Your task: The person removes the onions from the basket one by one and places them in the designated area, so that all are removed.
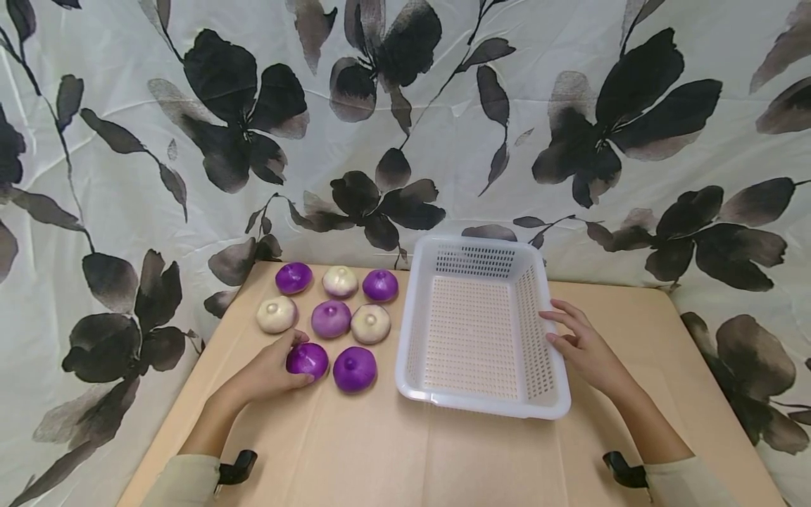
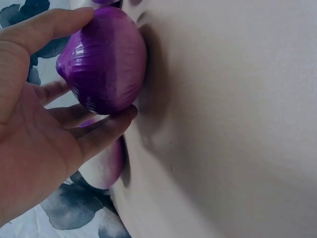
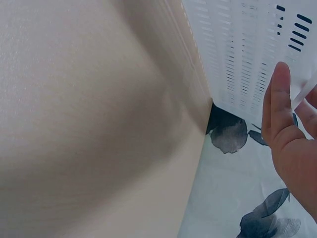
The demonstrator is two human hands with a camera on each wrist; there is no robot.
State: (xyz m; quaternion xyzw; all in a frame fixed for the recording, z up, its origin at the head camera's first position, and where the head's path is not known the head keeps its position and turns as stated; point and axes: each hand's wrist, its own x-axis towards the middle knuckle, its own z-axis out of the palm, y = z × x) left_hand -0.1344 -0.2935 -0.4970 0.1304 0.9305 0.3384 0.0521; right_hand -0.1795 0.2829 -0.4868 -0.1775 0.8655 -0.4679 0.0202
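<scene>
My left hand (image 1: 274, 370) grips a glossy purple onion (image 1: 307, 360) at the front left of the group, thumb on its near side and fingers around the far side. In the left wrist view this onion (image 2: 106, 59) shows a dark purple half and a paler pink half. On the right, my right hand (image 1: 586, 348) pinches the right rim of a white plastic basket (image 1: 491, 407). Seen from the right wrist, the thumb (image 3: 281, 94) lies along the outside of the slotted wall, with the rim between it and the fingers. The basket holds nothing.
Beside the held onion sits another purple onion (image 1: 355, 369). Behind them stand more onions, among them a pale one (image 1: 370, 324), a white one (image 1: 277, 314) and a lighter purple one (image 1: 331, 319). A floral cloth (image 1: 443, 155) hangs behind the wooden table (image 1: 405, 465).
</scene>
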